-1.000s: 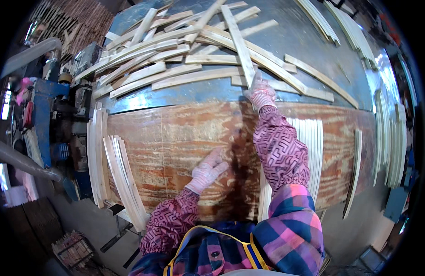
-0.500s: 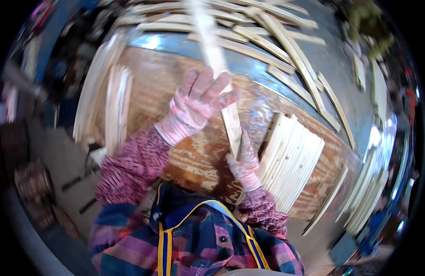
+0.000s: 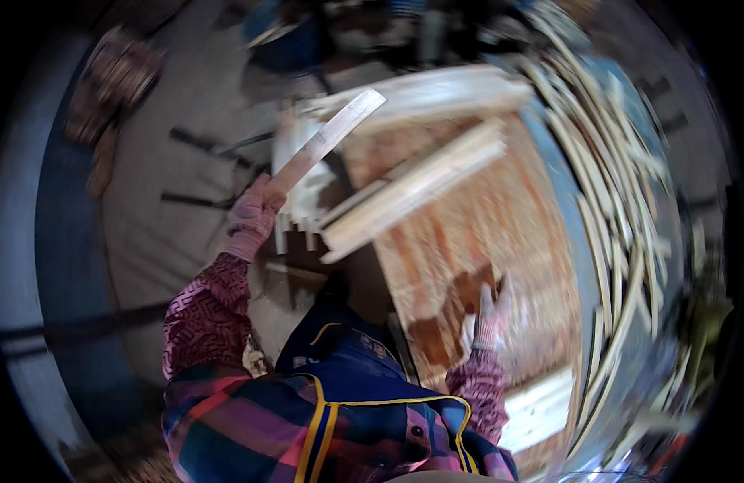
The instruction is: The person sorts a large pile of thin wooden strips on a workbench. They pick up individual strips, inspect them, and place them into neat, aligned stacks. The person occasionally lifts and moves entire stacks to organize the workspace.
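My left hand [image 3: 255,213], in a pale pink knitted glove, is closed round one end of a wooden strip [image 3: 327,141]. The strip slants up and to the right, held off the table's left side. Over the plywood tabletop [image 3: 452,241] is my gloved right hand [image 3: 491,315], with its fingers stretched out and nothing visible in it. Motion blurs that hand a little; I cannot tell whether it touches the board. A small bundle of wooden strips [image 3: 420,193] lies across the tabletop between my hands, nearer the far end.
More boards [image 3: 436,92] line the table's far end. Pale strips [image 3: 299,165] are piled low beside its left edge. A heap of loose strips [image 3: 613,217] covers the bluish surface on the right. White strips [image 3: 537,410] lie close together by my right forearm. Dark bars [image 3: 199,201] cross the floor at left.
My view has turned left. My right hand has let go of the strip, which my left hand now grips and has carried left beyond the table edge.
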Action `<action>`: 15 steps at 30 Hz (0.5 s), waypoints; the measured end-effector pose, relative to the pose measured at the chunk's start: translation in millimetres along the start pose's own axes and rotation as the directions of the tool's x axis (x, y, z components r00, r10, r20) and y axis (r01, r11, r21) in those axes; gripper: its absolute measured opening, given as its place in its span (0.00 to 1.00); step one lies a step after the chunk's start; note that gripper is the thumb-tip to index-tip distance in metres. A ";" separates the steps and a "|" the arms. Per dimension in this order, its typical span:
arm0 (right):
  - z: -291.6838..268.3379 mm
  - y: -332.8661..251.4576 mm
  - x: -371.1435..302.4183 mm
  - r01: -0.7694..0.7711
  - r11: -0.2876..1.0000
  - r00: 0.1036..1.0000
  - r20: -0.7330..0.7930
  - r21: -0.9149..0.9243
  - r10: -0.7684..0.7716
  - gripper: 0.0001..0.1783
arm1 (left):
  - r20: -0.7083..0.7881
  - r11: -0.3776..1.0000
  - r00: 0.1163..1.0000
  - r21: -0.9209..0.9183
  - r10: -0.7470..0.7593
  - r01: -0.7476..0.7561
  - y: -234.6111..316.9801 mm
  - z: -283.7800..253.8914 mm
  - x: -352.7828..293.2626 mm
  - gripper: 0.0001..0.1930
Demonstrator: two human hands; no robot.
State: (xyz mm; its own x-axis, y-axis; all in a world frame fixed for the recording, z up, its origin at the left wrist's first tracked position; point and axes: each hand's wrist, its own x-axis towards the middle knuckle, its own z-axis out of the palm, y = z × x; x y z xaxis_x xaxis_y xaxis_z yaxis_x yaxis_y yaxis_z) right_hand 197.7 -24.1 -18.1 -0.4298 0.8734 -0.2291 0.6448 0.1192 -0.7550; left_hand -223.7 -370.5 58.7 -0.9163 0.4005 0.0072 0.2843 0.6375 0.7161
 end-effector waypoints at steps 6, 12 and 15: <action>108.0 -59.5 -28.0 -0.078 0.936 0.996 0.020 -0.344 0.091 0.34 | -0.138 0.753 0.837 0.377 -0.530 0.539 -203.4 -35.9 40.7 0.24; 172.2 -70.1 -10.1 -0.499 0.513 0.854 -0.296 -0.698 0.428 0.41 | 0.003 0.699 0.749 0.363 -0.662 0.616 -326.0 40.0 127.4 0.27; 182.2 -70.4 -4.1 -0.385 0.310 0.913 -0.311 -0.869 0.263 0.38 | -0.102 0.749 0.815 0.343 -0.570 0.567 -366.2 87.4 143.7 0.24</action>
State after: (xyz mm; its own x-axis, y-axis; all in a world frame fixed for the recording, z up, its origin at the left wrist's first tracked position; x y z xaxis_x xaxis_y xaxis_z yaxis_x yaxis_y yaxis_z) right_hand 39.0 -122.1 -76.0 -0.0268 0.9758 -0.2170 0.9148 0.1115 0.3882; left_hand -434.8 -488.9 -263.5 -0.9376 -0.1041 -0.3317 -0.2097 0.9304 0.3008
